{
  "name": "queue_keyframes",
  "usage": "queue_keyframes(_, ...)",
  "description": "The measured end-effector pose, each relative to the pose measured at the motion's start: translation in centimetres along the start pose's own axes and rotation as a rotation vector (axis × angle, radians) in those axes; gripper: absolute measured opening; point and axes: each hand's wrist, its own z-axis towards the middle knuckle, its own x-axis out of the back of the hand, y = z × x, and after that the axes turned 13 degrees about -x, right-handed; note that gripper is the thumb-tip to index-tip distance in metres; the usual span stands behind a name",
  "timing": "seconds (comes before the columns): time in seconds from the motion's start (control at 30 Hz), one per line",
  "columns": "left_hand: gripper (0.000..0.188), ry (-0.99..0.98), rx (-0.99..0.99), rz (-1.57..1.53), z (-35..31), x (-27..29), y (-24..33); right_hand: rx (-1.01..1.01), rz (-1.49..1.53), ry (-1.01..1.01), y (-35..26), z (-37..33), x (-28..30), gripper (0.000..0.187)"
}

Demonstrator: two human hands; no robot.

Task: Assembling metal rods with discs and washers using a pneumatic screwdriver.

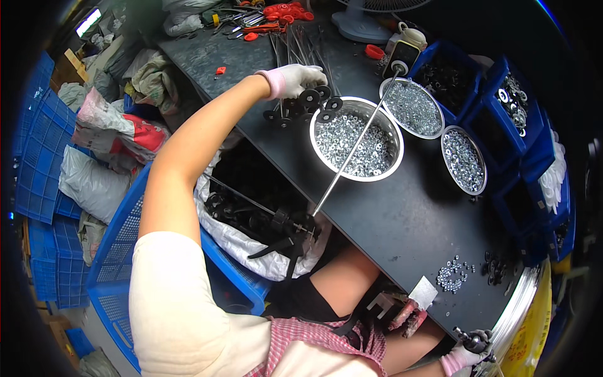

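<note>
One dark table [402,220]: it runs aslant through my view, matte, with its near edge toward the person's lap.
Metal bowl [364,180]: shiny-rimmed, filled with small silvery nuts, just right of the black discs.
Disc-ended rods [296,47]: thin, straight metal stems lying in a loose fan on the table's far left part; I see several flat black discs [309,98], round and with small pale centres, clustered at the near ends.
Left hand [300,80]: white glove, pink cuff, fingers curled at the rods just above the discs; I cannot tell whether they pinch one.
Right hand [463,359]: similarly gloved, at the table's near right corner, fingers wrapped around a black part.
Black part [475,342]: dark, rounded, with a knobbed end; my view shows little more.
</note>
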Motion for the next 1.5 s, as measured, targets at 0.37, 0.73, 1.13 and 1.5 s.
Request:
queue_keyframes(0.37,0.039,-0.095,-0.143,0.171,1.0,0.3,-0.4,-0.048,0.016,0.005,0.4,-2.9,-1.0,0.028)
queue_keyframes(0.73,0.032,0.133,-0.205,0.013,-0.4,2.2,-3.4,-0.077,-0.121,-0.114,0.5,-3.3,-1.9,0.026)
queue_keyframes(1.13,0.053,0.219,0.306,0.120,-2.8,-0.2,-4.1,0.105,-0.068,0.017,1.9,-2.5,-2.3,0.033)
queue_keyframes(1.5,0.092,0.397,0.956,0.057,-1.2,-0.8,0.1,-0.001,-0.064,-0.030,-0.6,-1.9,1.2,0.026)
